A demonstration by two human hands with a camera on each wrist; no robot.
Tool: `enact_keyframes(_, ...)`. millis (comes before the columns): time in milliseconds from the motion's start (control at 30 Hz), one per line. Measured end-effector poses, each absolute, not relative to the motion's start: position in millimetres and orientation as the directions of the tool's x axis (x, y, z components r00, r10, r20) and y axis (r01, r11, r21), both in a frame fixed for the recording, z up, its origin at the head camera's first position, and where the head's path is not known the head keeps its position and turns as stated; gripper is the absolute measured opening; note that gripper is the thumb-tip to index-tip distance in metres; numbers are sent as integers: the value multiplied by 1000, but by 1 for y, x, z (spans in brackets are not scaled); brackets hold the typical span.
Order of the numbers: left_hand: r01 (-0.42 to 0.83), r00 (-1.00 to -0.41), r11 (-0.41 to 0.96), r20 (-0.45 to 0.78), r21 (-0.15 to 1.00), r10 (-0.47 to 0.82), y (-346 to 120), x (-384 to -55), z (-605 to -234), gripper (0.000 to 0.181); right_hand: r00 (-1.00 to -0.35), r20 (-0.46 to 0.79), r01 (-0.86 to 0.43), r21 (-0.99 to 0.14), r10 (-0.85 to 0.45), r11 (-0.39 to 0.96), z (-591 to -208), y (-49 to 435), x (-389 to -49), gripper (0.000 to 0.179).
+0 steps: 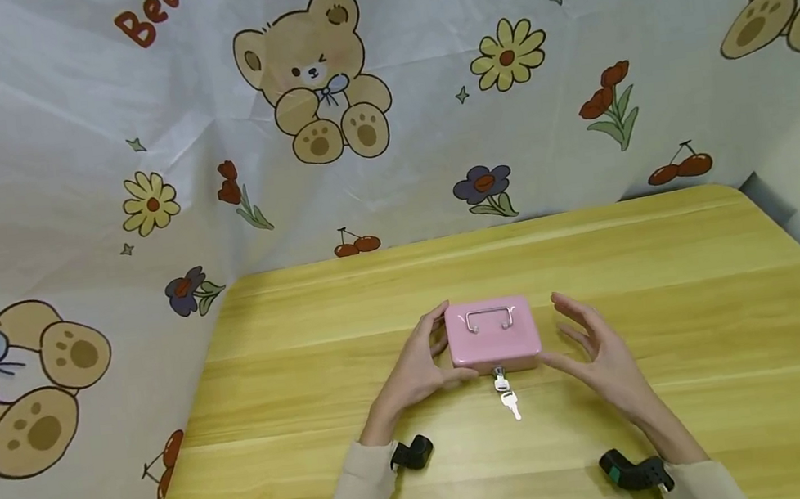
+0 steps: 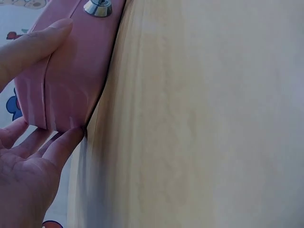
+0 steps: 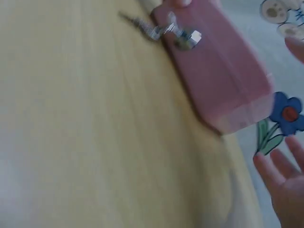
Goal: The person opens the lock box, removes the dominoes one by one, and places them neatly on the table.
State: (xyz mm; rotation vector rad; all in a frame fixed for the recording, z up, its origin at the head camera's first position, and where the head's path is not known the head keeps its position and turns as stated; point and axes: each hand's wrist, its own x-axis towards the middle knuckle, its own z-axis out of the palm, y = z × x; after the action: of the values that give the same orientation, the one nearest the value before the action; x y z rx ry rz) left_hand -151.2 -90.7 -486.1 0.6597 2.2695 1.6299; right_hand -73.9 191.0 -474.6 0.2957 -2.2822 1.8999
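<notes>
A pink cash box (image 1: pixel 493 339) with a thin metal handle (image 1: pixel 489 313) on its lid stands closed on the wooden table. In its front lock (image 2: pixel 98 8) sits a key (image 1: pixel 502 383), and a second key (image 1: pixel 511 404) hangs from it. My left hand (image 1: pixel 414 373) holds the box at its left end, thumb on the front face and fingers against the side. To the right of the box, my right hand (image 1: pixel 608 362) is spread, its fingers apart from the box in the right wrist view.
The light wooden table (image 1: pixel 301 425) reaches back to a white cloth (image 1: pixel 430 188) printed with bears and flowers. Black wrist cameras (image 1: pixel 413 452) are strapped to both forearms. A pale wall stands beyond the table's right edge.
</notes>
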Motion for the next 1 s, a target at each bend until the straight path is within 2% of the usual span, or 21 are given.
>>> enact_keyframes(167, 188, -851, 245, 33, 951, 524, -89, -150, -490, 115, -947, 242, -264, -961, -212, 84, -495, 195, -99, 98)
enact_keyframes(400, 156, -854, 235, 11, 959, 521, -91, -151, -489, 115, -929, 205, -219, -976, -309, 11, -504, 196, -111, 105)
enact_keyframes(700, 153, -850, 240, 3, 959, 527, -94, -155, -487, 115, -925, 174, -171, -984, -338, -39, -503, 197, -117, 106)
enact_keyframes(1000, 163, -852, 250, 8, 954, 524, -95, -155, -490, 114, -935, 123, -123, -992, -334, -22, -503, 199, -118, 109)
